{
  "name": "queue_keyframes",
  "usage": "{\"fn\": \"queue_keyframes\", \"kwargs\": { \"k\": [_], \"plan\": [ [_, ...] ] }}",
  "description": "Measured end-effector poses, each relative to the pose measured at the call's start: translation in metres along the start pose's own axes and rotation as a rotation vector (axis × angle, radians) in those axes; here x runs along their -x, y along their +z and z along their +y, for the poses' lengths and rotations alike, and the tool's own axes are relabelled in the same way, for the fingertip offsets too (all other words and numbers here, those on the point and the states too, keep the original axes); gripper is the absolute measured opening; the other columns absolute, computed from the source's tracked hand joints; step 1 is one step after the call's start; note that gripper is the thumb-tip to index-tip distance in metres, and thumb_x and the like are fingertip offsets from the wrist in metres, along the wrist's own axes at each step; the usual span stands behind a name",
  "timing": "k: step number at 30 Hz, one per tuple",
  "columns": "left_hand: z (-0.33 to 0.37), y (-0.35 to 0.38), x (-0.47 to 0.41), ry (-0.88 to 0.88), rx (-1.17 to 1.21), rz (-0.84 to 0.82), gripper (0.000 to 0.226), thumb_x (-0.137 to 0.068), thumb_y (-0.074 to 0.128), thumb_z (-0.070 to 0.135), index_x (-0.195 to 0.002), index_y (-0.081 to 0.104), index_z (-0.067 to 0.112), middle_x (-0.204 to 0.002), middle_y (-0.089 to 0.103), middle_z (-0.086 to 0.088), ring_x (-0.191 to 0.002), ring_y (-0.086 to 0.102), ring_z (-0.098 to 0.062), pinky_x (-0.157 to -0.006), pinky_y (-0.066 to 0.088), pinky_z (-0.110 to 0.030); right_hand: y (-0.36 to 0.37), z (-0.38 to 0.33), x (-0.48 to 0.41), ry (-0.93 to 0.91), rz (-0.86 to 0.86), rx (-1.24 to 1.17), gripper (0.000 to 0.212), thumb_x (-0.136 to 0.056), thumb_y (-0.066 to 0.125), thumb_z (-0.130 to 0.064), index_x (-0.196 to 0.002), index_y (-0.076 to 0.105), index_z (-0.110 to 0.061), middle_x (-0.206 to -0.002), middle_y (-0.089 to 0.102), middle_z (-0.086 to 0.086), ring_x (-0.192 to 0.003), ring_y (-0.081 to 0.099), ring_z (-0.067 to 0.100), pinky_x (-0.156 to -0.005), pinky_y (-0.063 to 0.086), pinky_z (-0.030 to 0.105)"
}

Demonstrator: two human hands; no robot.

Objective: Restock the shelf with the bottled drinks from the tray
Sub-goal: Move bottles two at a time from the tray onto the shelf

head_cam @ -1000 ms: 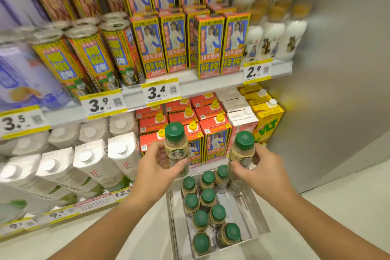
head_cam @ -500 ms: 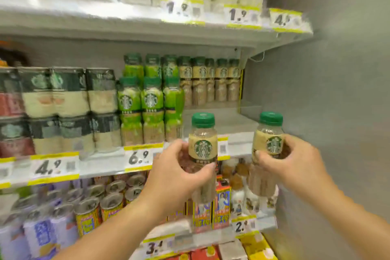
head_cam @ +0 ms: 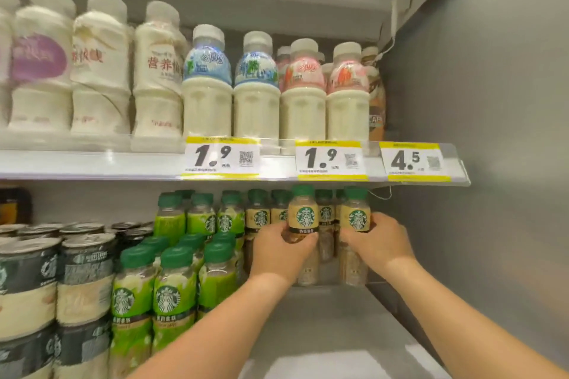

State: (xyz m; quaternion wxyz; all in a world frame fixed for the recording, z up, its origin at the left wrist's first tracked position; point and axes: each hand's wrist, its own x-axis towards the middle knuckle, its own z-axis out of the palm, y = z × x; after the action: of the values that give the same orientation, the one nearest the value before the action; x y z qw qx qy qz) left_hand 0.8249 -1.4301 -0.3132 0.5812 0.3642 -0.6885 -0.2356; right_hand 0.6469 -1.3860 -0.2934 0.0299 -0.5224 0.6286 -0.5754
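My left hand [head_cam: 278, 251] grips a tan-labelled coffee bottle [head_cam: 303, 215] with a green cap, standing on the grey shelf [head_cam: 323, 323]. My right hand [head_cam: 377, 243] grips a second tan-labelled bottle [head_cam: 357, 215] just to its right, near the side wall. Both bottles stand upright, deep on the shelf, right in front of a row of matching tan bottles [head_cam: 260, 215]. The tray is out of view.
Green-labelled bottles [head_cam: 167, 298] fill the shelf to the left, with stacked dark cans [head_cam: 40, 286] beyond them. The upper shelf [head_cam: 123, 164] carries white milk drink bottles [head_cam: 257, 92] and price tags. A grey wall [head_cam: 492, 163] closes the right side.
Both hands have carried their bottles up from the tray, then forward into the shelf to the back row. The view has risen from the lower shelves to this one.
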Motion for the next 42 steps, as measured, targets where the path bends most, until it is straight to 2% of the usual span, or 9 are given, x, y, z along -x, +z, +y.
{"fn": "queue_keyframes", "kwargs": {
  "k": [6, 10, 14, 19, 22, 26, 30, 37, 42],
  "plan": [
    [-0.026, 0.049, -0.013, 0.012, 0.034, 0.071, 0.009, -0.08, 0.079, 0.026, -0.087, 0.074, 0.024, -0.081, 0.072, 0.007, -0.08, 0.064, -0.006, -0.067, 0.049, -0.023, 0.021, 0.036, -0.031, -0.035, -0.015, -0.084, 0.015, -0.061, 0.08, -0.03, -0.067, 0.069, -0.023, -0.057, 0.067, -0.02, -0.057, 0.061, -0.011, -0.039, 0.037, 0.006],
    [-0.033, 0.063, -0.012, 0.006, 0.029, 0.117, 0.012, -0.082, 0.078, 0.025, -0.091, 0.07, 0.029, -0.083, 0.07, 0.013, -0.079, 0.062, 0.005, -0.064, 0.044, -0.012, 0.029, 0.051, -0.038, -0.062, -0.048, -0.115, 0.015, -0.062, 0.079, -0.033, -0.069, 0.069, -0.025, -0.061, 0.067, -0.026, -0.059, 0.061, -0.012, -0.04, 0.038, 0.006],
    [-0.033, 0.065, -0.009, -0.039, -0.016, 0.154, 0.035, -0.084, 0.078, 0.024, -0.083, 0.049, 0.044, -0.083, 0.057, 0.022, -0.081, 0.049, 0.028, -0.06, 0.039, 0.004, 0.033, 0.055, -0.036, -0.097, -0.058, -0.137, 0.016, -0.068, 0.079, -0.038, -0.074, 0.065, -0.031, -0.065, 0.068, -0.019, -0.067, 0.06, -0.015, -0.046, 0.04, 0.004],
    [-0.046, 0.058, 0.002, -0.097, -0.194, 0.168, 0.045, -0.08, 0.081, 0.029, -0.116, 0.056, 0.021, -0.106, 0.053, 0.009, -0.09, 0.051, -0.001, -0.077, 0.039, -0.014, 0.028, 0.077, -0.013, -0.087, -0.112, -0.122, 0.027, -0.067, 0.079, -0.052, -0.086, 0.062, -0.044, -0.081, 0.066, -0.035, -0.077, 0.061, -0.014, -0.056, 0.043, 0.009],
    [-0.053, 0.055, 0.01, -0.112, -0.313, 0.088, 0.034, -0.079, 0.08, 0.037, -0.096, 0.053, 0.025, -0.092, 0.054, 0.013, -0.076, 0.048, 0.003, -0.061, 0.039, -0.015, 0.029, 0.089, -0.007, -0.077, -0.112, -0.045, 0.034, -0.07, 0.083, -0.039, -0.084, 0.052, -0.039, -0.075, 0.065, -0.02, -0.073, 0.061, -0.007, -0.055, 0.04, 0.008],
    [-0.053, 0.055, 0.007, -0.137, -0.409, 0.077, 0.029, -0.08, 0.077, 0.039, -0.075, 0.053, 0.025, -0.075, 0.058, 0.01, -0.067, 0.054, -0.003, -0.055, 0.041, -0.024, 0.039, 0.092, -0.014, -0.071, -0.109, -0.023, 0.035, -0.073, 0.083, -0.033, -0.098, 0.059, -0.032, -0.084, 0.056, -0.024, -0.074, 0.056, -0.006, -0.06, 0.038, 0.009],
    [-0.054, 0.06, -0.003, -0.18, -0.483, 0.061, 0.03, -0.084, 0.073, 0.04, -0.067, 0.056, 0.022, -0.068, 0.06, 0.006, -0.063, 0.057, -0.013, -0.055, 0.043, -0.027, 0.055, 0.09, -0.022, -0.072, -0.106, -0.012, 0.038, -0.075, 0.083, -0.026, -0.108, 0.069, -0.012, -0.075, 0.05, -0.027, -0.065, 0.05, -0.014, -0.051, 0.04, 0.004],
    [-0.059, 0.064, -0.013, -0.214, -0.556, 0.057, 0.035, -0.083, 0.073, 0.044, -0.061, 0.058, 0.021, -0.062, 0.061, 0.007, -0.06, 0.06, -0.015, -0.053, 0.04, -0.025, 0.067, 0.089, -0.032, -0.068, -0.116, 0.007, 0.03, -0.072, 0.085, -0.028, -0.096, 0.072, -0.017, -0.071, 0.066, -0.018, -0.062, 0.062, -0.008, -0.05, 0.04, 0.004],
    [-0.06, 0.064, -0.012, -0.195, -0.553, 0.043, 0.035, -0.083, 0.073, 0.045, -0.062, 0.058, 0.022, -0.063, 0.061, 0.007, -0.061, 0.06, -0.015, -0.055, 0.041, -0.026, 0.07, 0.093, -0.029, -0.092, -0.084, 0.007, 0.054, -0.073, 0.085, -0.032, -0.12, 0.068, -0.011, -0.099, 0.073, 0.0, -0.083, 0.062, 0.006, -0.072, 0.044, 0.017]
  ]
}}
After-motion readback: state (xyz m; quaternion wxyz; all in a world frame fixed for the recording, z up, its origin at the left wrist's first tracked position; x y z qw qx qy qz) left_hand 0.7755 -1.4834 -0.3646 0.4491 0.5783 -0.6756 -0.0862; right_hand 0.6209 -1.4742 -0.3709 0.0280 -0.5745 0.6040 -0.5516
